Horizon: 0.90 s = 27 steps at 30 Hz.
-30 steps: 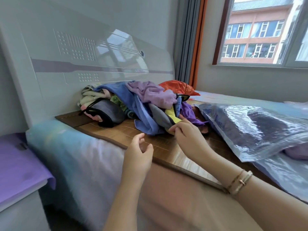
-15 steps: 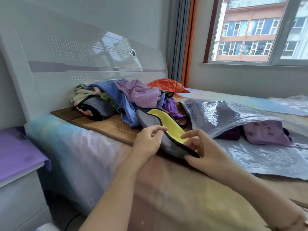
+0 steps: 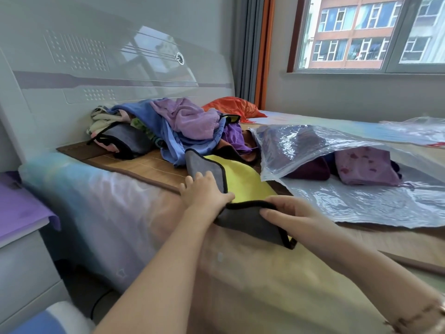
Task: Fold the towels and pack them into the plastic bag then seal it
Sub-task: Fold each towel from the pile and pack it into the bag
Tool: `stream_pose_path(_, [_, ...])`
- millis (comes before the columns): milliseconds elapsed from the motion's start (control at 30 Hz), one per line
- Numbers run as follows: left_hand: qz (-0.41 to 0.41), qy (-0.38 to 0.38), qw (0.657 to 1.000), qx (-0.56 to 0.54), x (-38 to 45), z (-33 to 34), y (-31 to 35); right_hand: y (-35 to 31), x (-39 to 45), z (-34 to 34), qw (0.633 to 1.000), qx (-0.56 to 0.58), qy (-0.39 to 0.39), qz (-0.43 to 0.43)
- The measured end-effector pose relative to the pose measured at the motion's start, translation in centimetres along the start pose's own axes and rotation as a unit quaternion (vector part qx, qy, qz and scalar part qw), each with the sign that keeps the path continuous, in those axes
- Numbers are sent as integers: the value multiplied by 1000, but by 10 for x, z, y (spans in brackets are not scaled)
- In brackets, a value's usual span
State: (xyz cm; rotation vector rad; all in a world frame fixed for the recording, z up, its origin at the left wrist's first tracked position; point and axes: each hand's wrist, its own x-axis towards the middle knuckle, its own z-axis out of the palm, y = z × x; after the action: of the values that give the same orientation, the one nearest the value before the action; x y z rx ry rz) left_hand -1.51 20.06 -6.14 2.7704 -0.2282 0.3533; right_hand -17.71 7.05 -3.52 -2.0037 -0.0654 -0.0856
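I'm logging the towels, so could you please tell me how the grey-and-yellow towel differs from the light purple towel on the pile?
The grey-and-yellow towel lies spread near the bed's edge, held by the left hand and right hand; the light purple towel sits crumpled on the pile, untouched. The first is two-coloured with black trim; the second is plain. Both are outside the plastic bag.

A white headboard (image 3: 115, 75) backs the bed, a purple-topped nightstand (image 3: 16, 213) alongside, a window (image 3: 366, 32) opposite.
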Motion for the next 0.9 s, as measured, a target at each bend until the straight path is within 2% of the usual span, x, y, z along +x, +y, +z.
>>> stream_pose_path(133, [3, 23, 999, -27, 0, -5, 2, -2, -1, 1, 999, 46, -21, 13])
stream_pose_path(300, [14, -25, 999, 27, -11, -6, 6, -11, -3, 0, 998, 9, -57, 22])
stream_pose_path(500, [-1, 36, 999, 18, -9, -5, 4, -15, -1, -2, 994, -18, -92, 57])
stream_pose_path(567, [-5, 46, 999, -19, -7, -6, 0, -15, -2, -3, 994, -14, -91, 55])
stream_pose_path(633, [22, 58, 987, -147, -5, -9, -3, -12, -1, -4, 998, -36, -55, 12])
stream_pose_path(733, [49, 45, 911, -407, -9, -31, 3, -8, 2, -4, 988, -106, 47, -104])
stream_pose_path(833, [77, -79, 803, -585, -24, -67, 12, -15, 1, -8, 967, -89, 152, -182])
stream_pose_path(900, [126, -156, 733, -650, -36, -87, 14, -26, -2, -13, 944, -61, 222, -236])
